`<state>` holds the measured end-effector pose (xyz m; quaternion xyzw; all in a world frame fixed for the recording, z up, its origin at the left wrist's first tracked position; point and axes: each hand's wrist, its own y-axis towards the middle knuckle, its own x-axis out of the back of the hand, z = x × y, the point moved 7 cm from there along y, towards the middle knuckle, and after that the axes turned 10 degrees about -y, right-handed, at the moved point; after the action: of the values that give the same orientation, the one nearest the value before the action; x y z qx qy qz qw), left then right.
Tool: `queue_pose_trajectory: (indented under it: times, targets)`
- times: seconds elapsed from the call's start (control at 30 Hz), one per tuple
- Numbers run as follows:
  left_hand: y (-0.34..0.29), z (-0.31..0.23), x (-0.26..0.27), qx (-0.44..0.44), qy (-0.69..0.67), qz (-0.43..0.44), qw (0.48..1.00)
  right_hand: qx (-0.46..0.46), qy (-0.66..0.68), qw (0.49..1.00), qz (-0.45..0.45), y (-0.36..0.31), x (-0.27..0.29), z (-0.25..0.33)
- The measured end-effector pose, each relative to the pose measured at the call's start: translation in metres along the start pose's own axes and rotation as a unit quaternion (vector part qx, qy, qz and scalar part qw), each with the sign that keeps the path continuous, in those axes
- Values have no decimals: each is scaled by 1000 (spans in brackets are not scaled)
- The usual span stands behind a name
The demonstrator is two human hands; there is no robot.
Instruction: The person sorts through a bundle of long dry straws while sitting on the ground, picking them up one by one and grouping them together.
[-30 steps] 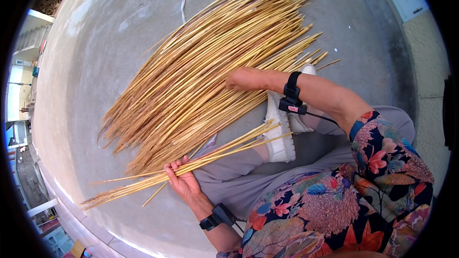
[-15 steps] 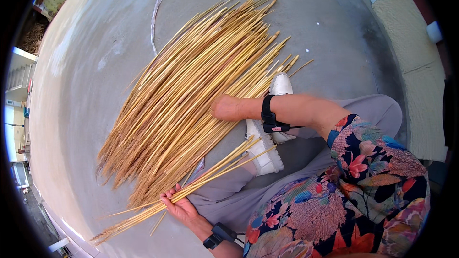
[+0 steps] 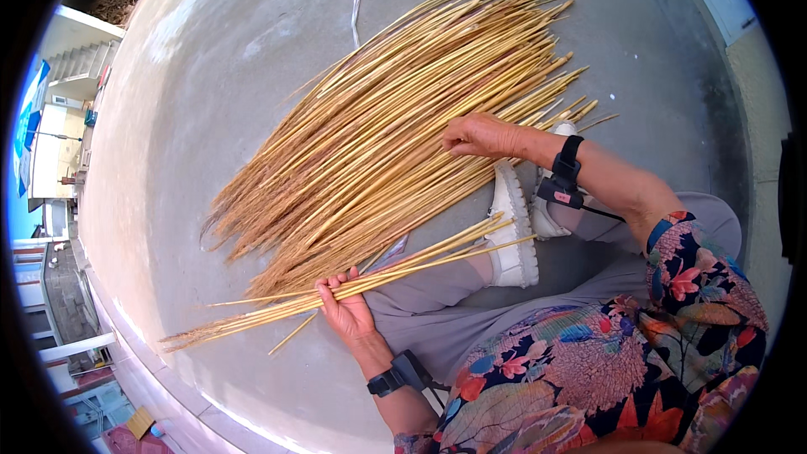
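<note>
Right hand (image 3: 475, 134) sits on the big pile (image 3: 395, 134) near its thick-end side, fingers curled down onto the stalks, looks like pinching one or a few, exact count not visible. Over the last second it has slid a bit up the pile from where it was, closer to the stalk butts. Left hand (image 3: 345, 307) is closed around a small bundle (image 3: 336, 290), palm up, fingers wrapped over it; grip unchanged, but the bundle now lies flatter, crossing the lap with butts reaching the white shoes (image 3: 513, 235) and thin tips trailing over the floor (image 3: 210, 76) to the left. One loose stalk (image 3: 294, 334) lies on the floor just under the bundle. Pile is fanned on the concrete floor, in front of the feet, apart from the bundle except near the shoes. My read: stalks are being picked from the pile into the left-hand bundle, one pick in progress, most of the pile untouched.
</note>
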<state>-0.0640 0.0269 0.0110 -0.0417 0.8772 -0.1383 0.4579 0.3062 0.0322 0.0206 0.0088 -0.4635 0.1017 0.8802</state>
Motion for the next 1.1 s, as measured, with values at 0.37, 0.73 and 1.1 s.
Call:
queue_pose_trajectory:
  times: [0.37, 0.73, 1.1]
  targets:
    - [0, 4, 8, -4, -12, -19, 1000, -19, 5, 1000, -2, -7, 25, -22]
    - [8, 9, 12, -1, 1, -2, 1000, 3, -39, 998, -55, 0, 13, -4]
    - [11, 12, 16, 2, -3, -10, 1000, -1, 67, 996, -50, 9, 3, 18]
